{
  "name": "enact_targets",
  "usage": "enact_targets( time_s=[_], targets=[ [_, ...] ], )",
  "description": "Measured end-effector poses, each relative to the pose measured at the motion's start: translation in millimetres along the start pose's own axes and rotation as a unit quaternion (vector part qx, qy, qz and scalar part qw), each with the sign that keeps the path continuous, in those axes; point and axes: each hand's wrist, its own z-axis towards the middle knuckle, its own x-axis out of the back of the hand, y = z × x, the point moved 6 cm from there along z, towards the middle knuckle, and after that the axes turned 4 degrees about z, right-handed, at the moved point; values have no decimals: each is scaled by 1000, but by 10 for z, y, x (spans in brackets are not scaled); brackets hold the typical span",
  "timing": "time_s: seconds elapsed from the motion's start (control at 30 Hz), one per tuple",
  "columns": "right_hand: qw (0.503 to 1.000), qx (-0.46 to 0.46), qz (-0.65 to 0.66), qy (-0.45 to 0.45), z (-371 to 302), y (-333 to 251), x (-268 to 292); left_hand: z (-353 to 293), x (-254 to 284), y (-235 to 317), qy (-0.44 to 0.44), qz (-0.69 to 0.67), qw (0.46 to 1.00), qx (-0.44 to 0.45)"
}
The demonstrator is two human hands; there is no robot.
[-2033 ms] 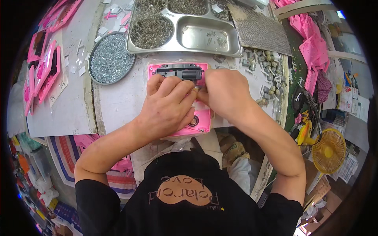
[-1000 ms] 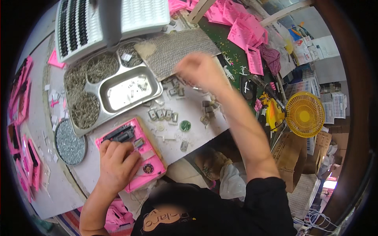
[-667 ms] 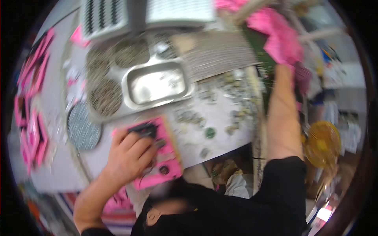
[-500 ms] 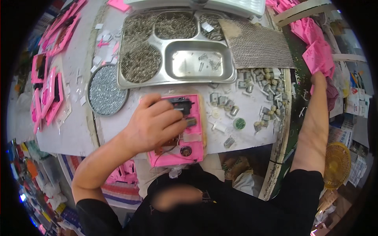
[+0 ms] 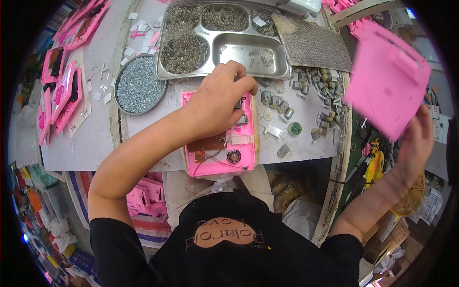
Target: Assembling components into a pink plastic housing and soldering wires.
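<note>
Above the shirt lettering point(image 5: 227, 234), well apart, right hand point(image 5: 415, 146) clamped on pink cover point(image 5: 389, 88), left hand point(image 5: 219, 99) over pink casing point(image 5: 216, 169), grip unclear

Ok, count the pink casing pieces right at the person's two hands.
2. One pink casing lies on the table under the left hand, which partly hides it; one pink panel is held up in the right hand. Any beneath would be hidden.

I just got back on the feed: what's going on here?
A person's right hand grips a square pink plastic panel in the air at the right. The left hand covers the upper part of an open pink plastic casing on the white worktable; a flat brown board and a round black speaker-like part show inside.
</note>
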Motion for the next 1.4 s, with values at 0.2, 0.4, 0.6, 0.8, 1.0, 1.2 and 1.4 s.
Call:
enact_targets(
  time_s=[0.2, 0.4, 0.6, 0.8, 1.0, 1.2, 1.4],
  targets=[
    [924, -161, 323, -122, -961, 297, -1393, -305, 360, 165, -40, -280, 950, 131],
    [905, -231, 294, -201, -1155, 206, -2315, -836, 356, 199, 80, -541, 785, 290],
    [951, -107, 24, -291, -1773, 308, -2210, -1166, 207, 221, 74, -282, 895, 337],
    [937, -52, -74, -338, -2100, 400, -2246, -1329, 81, 219, 91, -90, 964, 233],
    [924, -79, -27, -373, -1988, 460, -2353, -1461, 72, 189, 98, -106, 952, 269],
    [917, -24, -42, -397, -1971, 477, -2370, -1487, 80, 223, 116, -120, 946, 279],
    [906, -10, -8, -423, -1947, 470, -2437, -1580, 44, 147, 111, -166, 920, 339]
  ],
)
